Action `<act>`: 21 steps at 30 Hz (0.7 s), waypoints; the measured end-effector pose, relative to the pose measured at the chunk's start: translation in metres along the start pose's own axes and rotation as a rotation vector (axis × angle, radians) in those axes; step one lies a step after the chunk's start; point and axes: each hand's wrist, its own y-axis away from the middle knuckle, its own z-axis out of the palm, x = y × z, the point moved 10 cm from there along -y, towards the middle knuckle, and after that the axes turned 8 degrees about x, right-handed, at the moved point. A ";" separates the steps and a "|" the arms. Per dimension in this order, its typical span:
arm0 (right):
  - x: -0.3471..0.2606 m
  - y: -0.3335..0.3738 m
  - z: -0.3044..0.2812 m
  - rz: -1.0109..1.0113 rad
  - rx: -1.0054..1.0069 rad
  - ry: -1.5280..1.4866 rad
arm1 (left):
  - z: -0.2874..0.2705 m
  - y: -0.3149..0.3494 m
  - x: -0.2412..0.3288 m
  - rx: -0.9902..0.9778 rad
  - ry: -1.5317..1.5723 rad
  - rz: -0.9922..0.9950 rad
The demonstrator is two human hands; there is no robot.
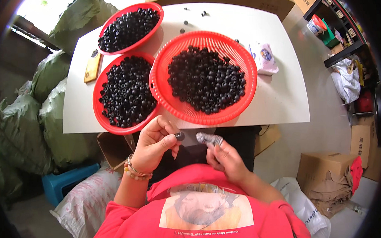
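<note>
Above my lap, just off the table's front edge, my left hand (157, 141) pinches a small black round piece (180, 136) with a hole in it, between thumb and fingertips. To its right is my right hand (227, 159), fingers curled in and thumb pressed forward. A grey, mottled piece (210, 139) with a pale tip juts from that hand; whether it is a wrapping on the index finger or something held, I cannot tell. The hands are apart. Similar black pieces fill a large red plastic basket (251, 93) in front of me.
Two more red baskets of black pieces, a near one (97, 102) and a far one (158, 12), stand left on the white table (279, 98). A yellow phone-like slab (92, 68) and a tissue pack (265, 59) lie there. Green sacks (23, 130), a blue stool (59, 184) and a cardboard box (322, 168) flank me.
</note>
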 end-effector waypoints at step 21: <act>-0.020 0.015 0.034 -0.205 -0.154 0.217 | -0.002 0.025 -0.060 0.020 0.327 -0.245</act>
